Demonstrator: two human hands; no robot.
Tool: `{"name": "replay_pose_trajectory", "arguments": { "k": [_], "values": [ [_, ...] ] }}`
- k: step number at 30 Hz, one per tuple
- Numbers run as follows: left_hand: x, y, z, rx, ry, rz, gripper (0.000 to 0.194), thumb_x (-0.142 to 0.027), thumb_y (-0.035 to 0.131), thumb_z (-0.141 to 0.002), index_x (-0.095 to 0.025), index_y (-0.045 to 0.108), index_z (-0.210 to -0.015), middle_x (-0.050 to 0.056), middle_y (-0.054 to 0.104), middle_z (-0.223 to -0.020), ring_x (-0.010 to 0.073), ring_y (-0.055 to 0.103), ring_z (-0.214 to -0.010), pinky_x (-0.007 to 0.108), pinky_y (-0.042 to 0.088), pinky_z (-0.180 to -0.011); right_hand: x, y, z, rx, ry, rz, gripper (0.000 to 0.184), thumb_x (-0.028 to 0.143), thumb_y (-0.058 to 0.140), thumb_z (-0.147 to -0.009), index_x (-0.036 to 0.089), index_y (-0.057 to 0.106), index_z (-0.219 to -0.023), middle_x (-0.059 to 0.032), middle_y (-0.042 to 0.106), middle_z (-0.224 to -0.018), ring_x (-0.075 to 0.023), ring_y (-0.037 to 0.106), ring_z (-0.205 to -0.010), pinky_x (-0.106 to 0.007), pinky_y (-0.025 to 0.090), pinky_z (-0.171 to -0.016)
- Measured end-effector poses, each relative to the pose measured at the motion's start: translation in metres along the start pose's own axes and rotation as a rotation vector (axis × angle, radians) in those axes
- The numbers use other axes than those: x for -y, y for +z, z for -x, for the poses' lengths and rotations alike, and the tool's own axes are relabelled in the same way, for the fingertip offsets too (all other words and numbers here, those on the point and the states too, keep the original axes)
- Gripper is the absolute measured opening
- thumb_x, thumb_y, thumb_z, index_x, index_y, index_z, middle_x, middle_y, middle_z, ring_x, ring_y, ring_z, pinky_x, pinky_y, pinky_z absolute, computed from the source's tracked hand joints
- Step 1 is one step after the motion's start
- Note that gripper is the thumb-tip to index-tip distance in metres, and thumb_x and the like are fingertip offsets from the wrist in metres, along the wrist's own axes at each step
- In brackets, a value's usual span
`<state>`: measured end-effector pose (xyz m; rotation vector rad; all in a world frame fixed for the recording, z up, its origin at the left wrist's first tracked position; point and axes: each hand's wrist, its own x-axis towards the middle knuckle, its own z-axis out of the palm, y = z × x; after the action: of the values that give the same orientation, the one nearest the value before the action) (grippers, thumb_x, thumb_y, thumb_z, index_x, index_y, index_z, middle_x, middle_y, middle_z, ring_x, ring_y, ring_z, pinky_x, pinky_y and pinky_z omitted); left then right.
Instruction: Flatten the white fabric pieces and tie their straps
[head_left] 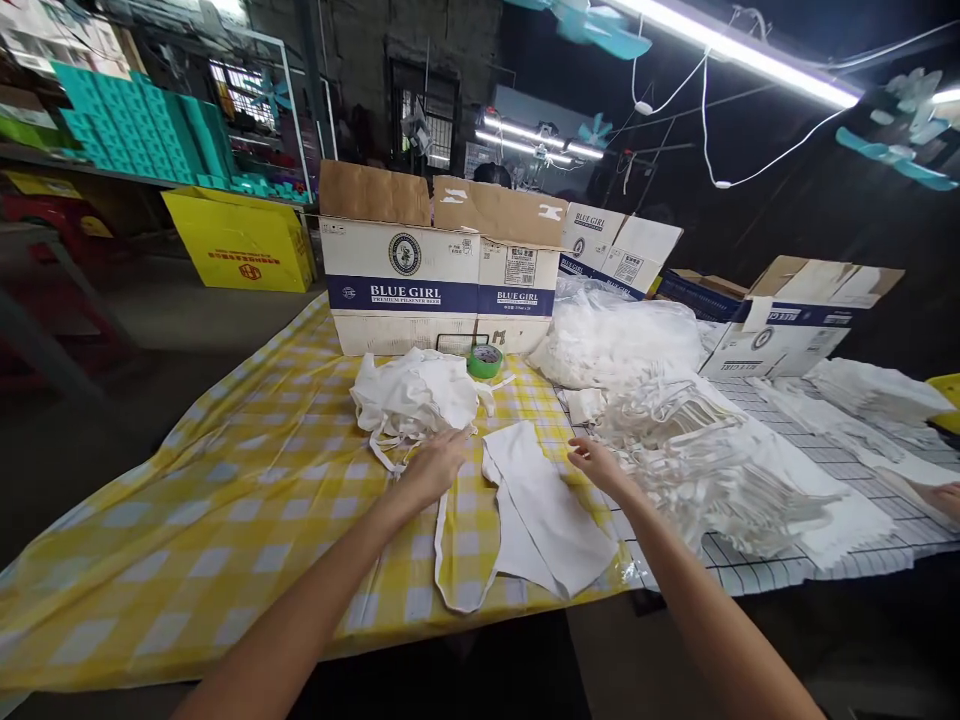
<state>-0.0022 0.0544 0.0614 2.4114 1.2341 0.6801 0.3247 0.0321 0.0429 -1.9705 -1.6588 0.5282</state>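
A flat white cloth piece (536, 510) lies on the yellow checked tablecloth between my hands. From its lower left corner a thin white strap (439, 560) loops up to my left hand (439, 465), whose fingers are closed around it; the exact grip is partly hidden. Just beyond that hand sits a crumpled bundle of white cloth (412, 395) with loose straps. My right hand (598, 465) hovers right of the cloth piece, fingers slightly bent and apart, with nothing visible in them. Beside it rises a stack of white strapped pieces (720, 480).
A roll of green tape (484, 362) stands before a white and blue carton (442, 290). Behind the stack lies a clear plastic bag of white items (619, 335). Another person's hand (941, 497) shows at the right edge. The table's front edge (360, 645) is close to me.
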Motion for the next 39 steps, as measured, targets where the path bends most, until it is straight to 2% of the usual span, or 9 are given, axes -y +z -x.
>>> {"name": "replay_pose_trajectory", "arguments": {
  "k": [4,8,13,19,24,27,31,36,39],
  "values": [
    [0.051,0.027,-0.015,0.011,0.124,-0.299,0.047,-0.022,0.046,-0.084,-0.028,0.043,-0.131,0.003,0.039,-0.141,0.0255,0.022,-0.135,0.053,0.004,-0.109,-0.006,0.006,0.016,0.023,0.057,0.068,0.030,0.033,0.047,-0.080,0.017,0.058,-0.103,-0.0049,0.063,-0.085,-0.0172,0.059,-0.075,-0.027,0.042,-0.067],
    [0.065,0.038,-0.022,-0.023,-0.009,-0.322,0.043,-0.023,0.044,-0.085,-0.027,0.047,-0.127,0.005,0.039,-0.141,0.0243,0.027,-0.133,0.053,0.005,-0.108,-0.009,0.011,0.036,0.047,0.095,0.149,0.026,0.036,0.049,-0.080,0.019,0.058,-0.098,-0.0040,0.063,-0.082,-0.0166,0.058,-0.070,-0.025,0.038,-0.063],
    [0.035,0.054,-0.037,-0.092,-0.123,-0.272,0.032,-0.018,0.040,-0.085,-0.016,0.058,-0.112,0.016,0.053,-0.124,0.0309,0.037,-0.123,0.053,0.019,-0.102,-0.018,0.017,0.081,0.026,0.175,0.279,0.021,0.038,0.054,-0.075,0.019,0.054,-0.085,-0.0068,0.062,-0.081,-0.0202,0.057,-0.072,-0.027,0.033,-0.060],
    [-0.002,0.086,-0.084,-0.050,-0.189,-0.122,0.036,-0.026,0.045,-0.086,-0.019,0.048,-0.121,0.010,0.053,-0.120,0.0224,0.048,-0.111,0.033,0.037,-0.090,-0.031,0.028,0.119,0.040,0.260,0.305,0.019,0.040,0.045,-0.080,0.021,0.046,-0.076,-0.0048,0.060,-0.074,-0.0207,0.056,-0.070,-0.028,0.033,-0.058],
    [-0.005,0.094,-0.107,0.018,-0.293,-0.005,0.022,-0.021,0.057,-0.079,-0.012,0.058,-0.099,0.013,0.059,-0.105,0.0224,0.055,-0.098,0.033,0.041,-0.081,-0.043,0.027,0.122,-0.033,0.092,0.140,0.020,0.038,0.046,-0.077,0.021,0.044,-0.067,-0.0025,0.052,-0.077,-0.0169,0.052,-0.068,-0.027,0.037,-0.062],
    [-0.002,0.088,-0.106,0.084,-0.316,0.095,0.011,-0.023,0.059,-0.077,-0.012,0.059,-0.082,0.005,0.061,-0.083,0.0171,0.057,-0.080,0.033,0.044,-0.073,-0.036,0.012,0.126,-0.027,0.043,-0.017,0.026,0.043,0.048,-0.077,0.020,0.043,-0.066,0.0009,0.045,-0.067,-0.0145,0.045,-0.062,-0.025,0.035,-0.056],
    [0.001,0.064,-0.098,0.067,-0.276,0.270,0.008,-0.022,0.058,-0.072,-0.015,0.056,-0.072,-0.001,0.056,-0.069,0.0144,0.054,-0.069,0.027,0.043,-0.066,-0.007,-0.013,0.133,0.117,0.003,-0.303,0.033,0.050,0.047,-0.080,0.019,0.044,-0.068,0.0024,0.041,-0.065,-0.0121,0.039,-0.059,-0.023,0.033,-0.053],
    [0.004,0.021,-0.067,0.018,-0.163,0.522,0.020,-0.034,0.047,-0.079,-0.017,0.052,-0.087,-0.001,0.057,-0.078,0.0117,0.054,-0.071,0.021,0.043,-0.063,0.017,-0.032,0.125,0.075,-0.041,-0.354,0.034,0.051,0.048,-0.081,0.019,0.047,-0.071,0.0017,0.041,-0.067,-0.0116,0.038,-0.060,-0.022,0.034,-0.053],
    [0.005,-0.009,-0.038,-0.030,-0.150,0.820,0.027,-0.040,0.046,-0.082,-0.018,0.047,-0.095,-0.002,0.056,-0.076,0.0100,0.054,-0.065,0.019,0.043,-0.058,0.025,-0.045,0.119,0.006,-0.072,-0.332,0.032,0.050,0.050,-0.081,0.019,0.050,-0.076,0.0011,0.042,-0.067,-0.0126,0.040,-0.062,-0.022,0.035,-0.054]
  ]
}}
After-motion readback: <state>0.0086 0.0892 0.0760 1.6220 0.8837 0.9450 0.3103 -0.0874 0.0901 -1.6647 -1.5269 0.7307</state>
